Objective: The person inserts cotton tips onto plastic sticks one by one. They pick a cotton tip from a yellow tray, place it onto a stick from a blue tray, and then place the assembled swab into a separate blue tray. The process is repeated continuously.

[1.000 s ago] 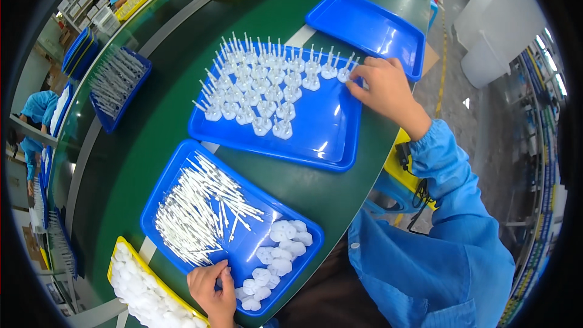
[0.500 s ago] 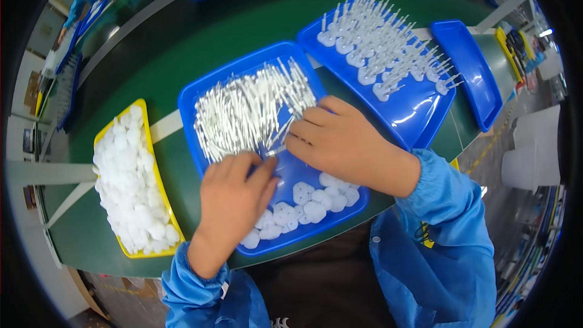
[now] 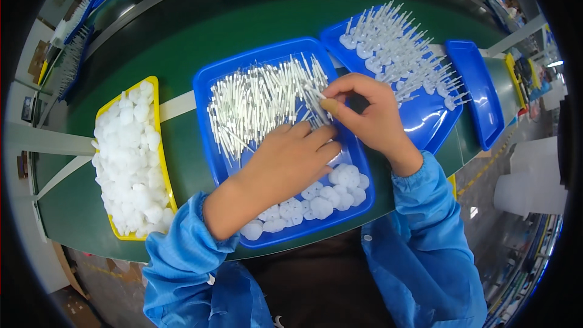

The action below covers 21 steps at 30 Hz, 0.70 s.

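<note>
A blue tray (image 3: 261,54) lies before me, with a heap of thin white sticks (image 3: 252,106) in its far part and white scallop-edged discs (image 3: 322,206) along its near edge. My right hand (image 3: 373,118) is over the tray's right side, thumb and forefinger pinched on a thin white stick (image 3: 312,92) above the heap. Low across the middle of the tray reaches my left hand (image 3: 285,161), palm down. Its fingers are stretched out and slightly apart at the near edge of the sticks; what lies under the palm is hidden.
A yellow tray (image 3: 166,170) full of white discs stands at left. At right, another blue tray (image 3: 422,118) carries discs with upright sticks (image 3: 404,51), and a narrow blue tray (image 3: 477,88) lies beyond it. More trays sit at the green table's (image 3: 176,36) far side.
My left hand has moved right and turned palm down across the tray. My right hand has lifted and turned, now pinching a stick farther right. The view has shifted slightly.
</note>
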Each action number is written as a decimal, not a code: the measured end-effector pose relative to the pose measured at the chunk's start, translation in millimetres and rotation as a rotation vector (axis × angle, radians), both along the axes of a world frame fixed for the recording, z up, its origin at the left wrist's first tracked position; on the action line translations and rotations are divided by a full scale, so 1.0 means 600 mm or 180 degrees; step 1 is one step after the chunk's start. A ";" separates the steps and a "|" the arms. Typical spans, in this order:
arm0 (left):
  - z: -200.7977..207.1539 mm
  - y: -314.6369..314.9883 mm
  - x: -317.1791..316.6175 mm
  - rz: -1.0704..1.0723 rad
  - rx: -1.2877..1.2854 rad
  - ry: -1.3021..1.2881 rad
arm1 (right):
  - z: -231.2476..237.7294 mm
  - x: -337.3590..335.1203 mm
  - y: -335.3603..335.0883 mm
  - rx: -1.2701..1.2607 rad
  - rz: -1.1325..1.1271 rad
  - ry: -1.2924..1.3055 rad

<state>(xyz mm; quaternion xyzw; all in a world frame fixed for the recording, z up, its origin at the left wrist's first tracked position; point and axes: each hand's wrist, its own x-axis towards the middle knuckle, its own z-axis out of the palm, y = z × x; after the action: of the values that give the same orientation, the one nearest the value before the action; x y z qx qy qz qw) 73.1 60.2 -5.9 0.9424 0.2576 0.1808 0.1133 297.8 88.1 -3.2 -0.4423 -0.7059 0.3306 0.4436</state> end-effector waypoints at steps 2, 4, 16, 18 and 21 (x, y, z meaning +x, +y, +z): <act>0.019 0.017 -0.025 0.0238 0.0087 0.0541 | -0.012 0.001 -0.005 0.0277 -0.0092 0.0190; 0.024 0.031 -0.061 0.0566 0.0330 0.0858 | -0.017 -0.001 -0.012 0.0126 -0.0127 0.0292; 0.040 -0.069 -0.050 0.0270 -0.1490 0.0018 | -0.006 -0.009 -0.023 -0.0719 0.0814 0.0940; 0.036 -0.062 -0.061 0.0520 -0.1698 -0.0195 | -0.007 -0.007 -0.027 -0.0945 0.0659 0.0983; 0.034 -0.037 -0.083 0.1210 -0.1779 -0.1116 | 0.002 -0.004 -0.038 -0.0937 0.0470 0.1129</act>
<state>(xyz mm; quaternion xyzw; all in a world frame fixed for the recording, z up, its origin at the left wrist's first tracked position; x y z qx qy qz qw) 23.4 37.8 14.3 0.7653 0.4440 0.2798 0.3727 295.3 65.3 -2.2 -0.3844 -0.5916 0.5340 0.4660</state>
